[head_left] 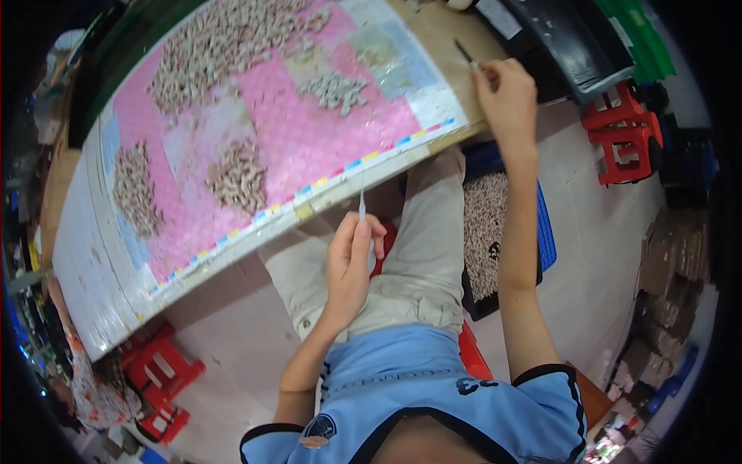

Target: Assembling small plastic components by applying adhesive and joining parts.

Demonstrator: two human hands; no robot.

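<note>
Over my lap, just off the table's near edge, my left hand (349,259) is closed around a small white bottle with a long thin nozzle (362,204). The nozzle points up toward the table; most of the bottle's body is hidden by my fingers. Out at the table's right end, my right hand (506,97) pinches a slender dark-tipped tool (464,54), whose exact kind I cannot make out. Several piles of small beige pieces lie on the pink-and-white printed sheet: a large heap (224,50), a pile near the edge (238,178), another at left (135,189), and a greyer cluster (335,91).
The table's edge (309,203) runs diagonally above my knees. A dark tray of small beige pieces (485,232) sits beside my right leg, with a blue basket (546,232) by it. Red stools (622,135) stand right; another person (93,383) is at lower left.
</note>
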